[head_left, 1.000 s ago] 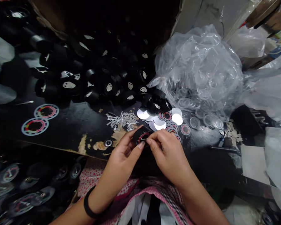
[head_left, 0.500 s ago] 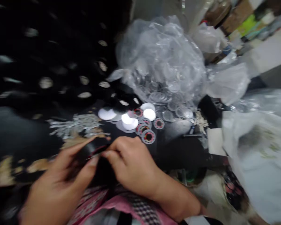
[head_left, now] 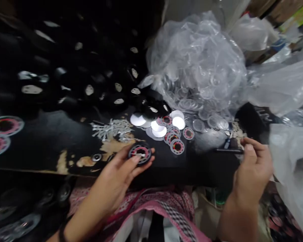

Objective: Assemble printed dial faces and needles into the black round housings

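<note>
Black-bodied in the head view, the round gauge (head_left: pixel 142 150) is gripped by the left hand (head_left: pixel 120 171) over the table (head_left: pixel 63 134), dial up. The right hand (head_left: pixel 255 166) curls beside a dark rod (head_left: pixel 227 151); whether it grips anything, I cannot tell.

There are two hands (head_left: pixel 117 174) and one held gauge (head_left: pixel 140 153). Two large dials (head_left: pixel 6 125) and at least five small dials (head_left: pixel 177 147) lie loose.

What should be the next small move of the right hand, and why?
Probably the right hand should grasp the thin black rod: it appears close to the rod's right end, while the left hand holds the black round gauge.
</note>
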The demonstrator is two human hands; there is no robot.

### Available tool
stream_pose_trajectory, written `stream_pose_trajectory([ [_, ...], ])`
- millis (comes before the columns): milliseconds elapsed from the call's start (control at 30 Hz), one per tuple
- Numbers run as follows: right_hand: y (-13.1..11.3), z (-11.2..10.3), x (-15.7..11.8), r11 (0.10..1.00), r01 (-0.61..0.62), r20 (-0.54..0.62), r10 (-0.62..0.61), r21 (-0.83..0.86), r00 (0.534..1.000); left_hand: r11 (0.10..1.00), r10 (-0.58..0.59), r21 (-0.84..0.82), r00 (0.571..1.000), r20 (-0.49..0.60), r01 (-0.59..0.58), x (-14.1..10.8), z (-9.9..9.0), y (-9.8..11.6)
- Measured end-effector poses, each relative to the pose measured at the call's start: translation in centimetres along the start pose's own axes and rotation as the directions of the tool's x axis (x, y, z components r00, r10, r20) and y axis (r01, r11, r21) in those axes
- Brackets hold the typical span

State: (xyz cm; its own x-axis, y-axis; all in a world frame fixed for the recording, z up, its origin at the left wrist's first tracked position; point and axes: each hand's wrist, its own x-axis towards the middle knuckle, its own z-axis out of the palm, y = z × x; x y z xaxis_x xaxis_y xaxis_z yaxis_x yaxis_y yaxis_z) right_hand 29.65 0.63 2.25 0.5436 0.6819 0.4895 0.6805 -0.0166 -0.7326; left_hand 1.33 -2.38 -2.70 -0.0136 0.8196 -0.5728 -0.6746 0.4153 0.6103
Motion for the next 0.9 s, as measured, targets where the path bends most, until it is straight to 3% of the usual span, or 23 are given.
stream_pose_trajectory([
  [100, 3.4, 1.1, 0.9, 0.932, -0.234, 0.093, 0.216, 0.276, 0.972, 0.980, -0.178, -0.074, 0.982, 0.060, 0.182, 0.1, 1.1, -0.4],
  [200, 2.4, 2.6, 0.1, 0.847, -0.262, 0.122, 0.232, 0.462, 0.965, 0.937, -0.307, -0.138, 0.945, 0.109, 0.320, -0.1, 1.3, -1.1],
  [300, -1.9, 3.9, -2.1, 0.737, -0.283, 0.294, 0.119, 0.615, 0.948, 0.924, -0.341, -0.127, 0.928, 0.151, 0.360, 0.0, 1.2, -1.8],
  [400, -6.6, 5.0, -4.8, 0.647, -0.294, 0.499, -0.154, 0.703, 0.853, 0.934, -0.318, -0.119, 0.934, 0.162, 0.338, 0.3, 1.2, -2.1],
  [500, -8.8, 5.9, -6.3, 0.651, -0.269, 0.586, -0.334, 0.710, 0.738, 0.937, -0.301, -0.118, 0.933, 0.198, 0.327, 0.4, 1.4, -2.1],
  [667, -8.9, 7.6, -6.7, 0.734, -0.082, 0.633, -0.518, 0.675, 0.575, 0.946, -0.303, -0.074, 0.941, 0.149, 0.317, 0.2, 1.6, -1.9],
  [733, -8.9, 7.9, -6.7, 0.733, -0.046, 0.629, -0.547, 0.679, 0.552, 0.945, -0.313, -0.059, 0.942, 0.118, 0.322, 0.1, 1.6, -1.8],
  [900, -9.1, 6.4, -6.2, 0.774, -0.084, 0.671, -0.482, 0.627, 0.563, 0.934, -0.307, -0.131, 0.934, 0.185, 0.333, 0.3, 1.5, -2.1],
])
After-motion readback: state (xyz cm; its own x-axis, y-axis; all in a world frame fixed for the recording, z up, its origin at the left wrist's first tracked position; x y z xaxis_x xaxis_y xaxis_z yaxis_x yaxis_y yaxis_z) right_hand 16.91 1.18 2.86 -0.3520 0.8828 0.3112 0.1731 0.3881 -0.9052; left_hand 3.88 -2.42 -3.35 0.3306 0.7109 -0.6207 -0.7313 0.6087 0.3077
